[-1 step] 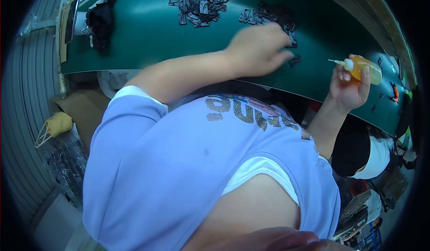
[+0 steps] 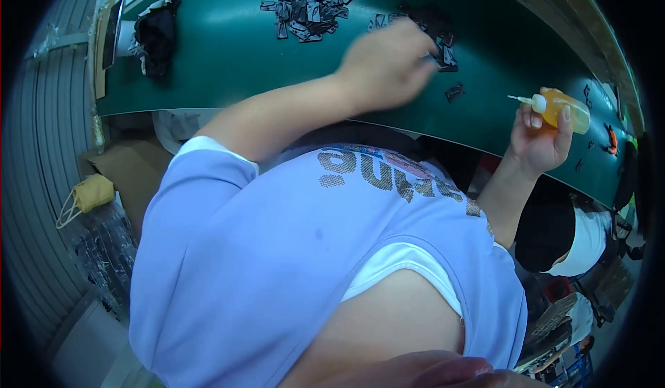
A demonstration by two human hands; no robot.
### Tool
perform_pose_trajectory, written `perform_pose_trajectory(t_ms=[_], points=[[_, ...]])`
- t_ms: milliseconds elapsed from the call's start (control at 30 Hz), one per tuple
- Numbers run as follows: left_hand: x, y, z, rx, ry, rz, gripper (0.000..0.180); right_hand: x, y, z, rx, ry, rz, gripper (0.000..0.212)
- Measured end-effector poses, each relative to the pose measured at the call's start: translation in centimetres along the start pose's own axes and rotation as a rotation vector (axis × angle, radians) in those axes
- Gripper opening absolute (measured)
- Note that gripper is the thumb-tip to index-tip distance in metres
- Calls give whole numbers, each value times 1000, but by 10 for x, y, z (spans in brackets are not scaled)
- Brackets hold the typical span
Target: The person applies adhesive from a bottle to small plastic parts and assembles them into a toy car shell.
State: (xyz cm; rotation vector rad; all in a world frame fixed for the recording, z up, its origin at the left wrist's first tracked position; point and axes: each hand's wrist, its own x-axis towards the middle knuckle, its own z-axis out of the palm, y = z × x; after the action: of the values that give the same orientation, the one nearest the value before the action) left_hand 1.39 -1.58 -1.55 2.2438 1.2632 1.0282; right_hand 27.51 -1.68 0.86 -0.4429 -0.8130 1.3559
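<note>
One bottle [image 2: 569, 113] is in the right hand [image 2: 540, 139], fingers curled round it. Left of the bottle, the blurry left hand [image 2: 389, 64] is by black bits [image 2: 449, 57]; I can't tell if its fingers pinch.

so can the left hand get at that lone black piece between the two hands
Probably yes: the left hand is close to the lone black piece, with nothing visible in between, and the right hand holds the bottle off to the other side. Blur hides whether the left hand already holds something.

Green table [image 2: 228, 59], ribbed grey wall [image 2: 38, 173]
</note>
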Motion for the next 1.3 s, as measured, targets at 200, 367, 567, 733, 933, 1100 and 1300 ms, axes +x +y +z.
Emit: perform_pose_trajectory(t_ms=[200,367,567,733,933,1100,1300], points=[[7,-41,-31,332,33,-337,34,-34,-14,-16,-6,56,-19,19],[18,-36,-39,147,-86,-490,31,-46,-9,-19,45,104,-1,16],[-3,-1,-39,-615,29,-603,20,-57,-1,-14,106,173,41,17],[-17,22,-15,-978,-134,-402,13,-56,13,-12,135,259,71,18],[-12,30,9,-882,-200,-557,27,-51,24,-6,136,258,51,22],[2,18,17,-535,-305,-610,26,-47,37,-4,87,326,81,31],[23,39,26,-491,-429,-569,26,-53,30,-8,82,345,62,30]])
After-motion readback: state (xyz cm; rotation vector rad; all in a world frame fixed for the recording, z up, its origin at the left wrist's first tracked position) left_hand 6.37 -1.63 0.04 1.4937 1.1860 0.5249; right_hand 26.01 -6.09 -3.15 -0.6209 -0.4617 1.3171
